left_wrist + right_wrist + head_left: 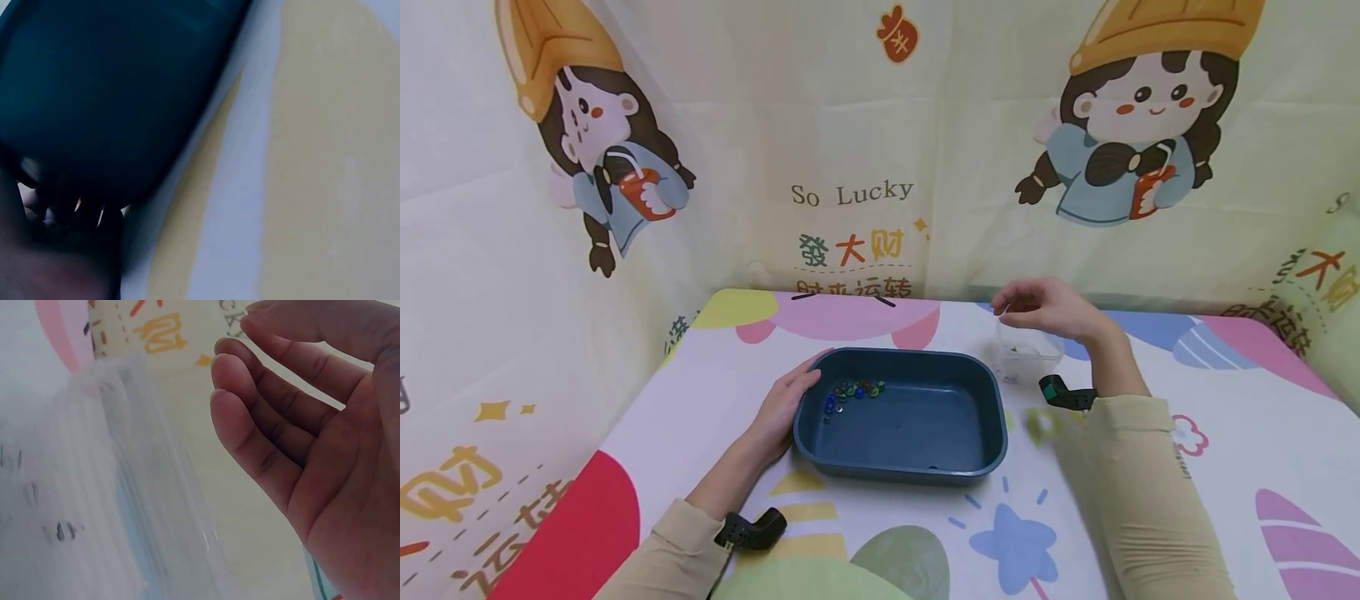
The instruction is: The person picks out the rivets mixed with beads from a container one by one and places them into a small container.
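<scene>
A dark blue rectangular basin (898,429) stands on the table. Several small glass marbles (860,392), blue, green and brownish, lie inside toward its far left corner. My left hand (786,404) holds the basin's left side, with the thumb by the rim; the left wrist view is dark there. Above a clear plastic box (1033,360), to the right of the basin, hovers my right hand (1048,310). In the right wrist view its fingers (234,425) are loosely bent, nothing is between them, and the transparent box (144,481) is beside them. Small dark marks show through the box.
The table is covered with a colourful printed cloth (902,567). A printed curtain (865,150) hangs behind the far edge. Black wrist cameras are strapped to both wrists, the left camera (756,531) close to the basin's near left side.
</scene>
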### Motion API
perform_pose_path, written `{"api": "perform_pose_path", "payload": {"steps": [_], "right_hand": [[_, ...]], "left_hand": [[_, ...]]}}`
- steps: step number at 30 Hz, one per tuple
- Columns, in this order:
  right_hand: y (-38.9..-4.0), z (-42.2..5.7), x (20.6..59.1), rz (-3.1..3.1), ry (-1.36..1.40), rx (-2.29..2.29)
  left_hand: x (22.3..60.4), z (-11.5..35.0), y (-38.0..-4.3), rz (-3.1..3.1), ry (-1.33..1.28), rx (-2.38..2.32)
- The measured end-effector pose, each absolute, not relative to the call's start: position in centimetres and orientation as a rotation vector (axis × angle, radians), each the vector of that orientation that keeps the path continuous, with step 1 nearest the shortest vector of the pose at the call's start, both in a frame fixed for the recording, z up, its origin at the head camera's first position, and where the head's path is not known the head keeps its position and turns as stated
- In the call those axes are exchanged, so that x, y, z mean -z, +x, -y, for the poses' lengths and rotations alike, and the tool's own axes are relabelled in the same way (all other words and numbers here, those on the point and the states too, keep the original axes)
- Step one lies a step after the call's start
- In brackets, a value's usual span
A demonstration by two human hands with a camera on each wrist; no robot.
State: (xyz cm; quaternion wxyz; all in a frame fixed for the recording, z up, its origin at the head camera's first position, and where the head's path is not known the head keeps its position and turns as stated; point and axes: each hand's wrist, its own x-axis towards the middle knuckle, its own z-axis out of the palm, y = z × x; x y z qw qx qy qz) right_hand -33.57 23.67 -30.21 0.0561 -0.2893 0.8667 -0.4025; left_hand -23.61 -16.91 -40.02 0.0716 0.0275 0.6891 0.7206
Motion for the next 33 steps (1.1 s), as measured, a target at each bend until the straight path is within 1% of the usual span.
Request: {"api": "perform_pose_path", "payload": {"steps": [9, 22, 27, 33], "right_hand": [[-33.0, -21.6, 29.4, -2.569, -1.025, 1.242], [-32.4, -17.8, 28.6, -2.48, -1.112, 1.197], [-32.2, -15.6, 27.4, -2.416, -1.232, 1.171], [-32.6, -13.8, 27.0, -2.353, -1.367, 1.135]], "left_hand": [[39.8, 16.8, -23.9, -2.071, 0.079, -2.166], [40.4, 16.6, -23.6, -2.096, 0.083, -2.175], [40.2, 16.7, -23.6, -2.109, 0.083, -2.171], [41.1, 16.4, -24.1, -2.124, 0.122, -2.188]]}}
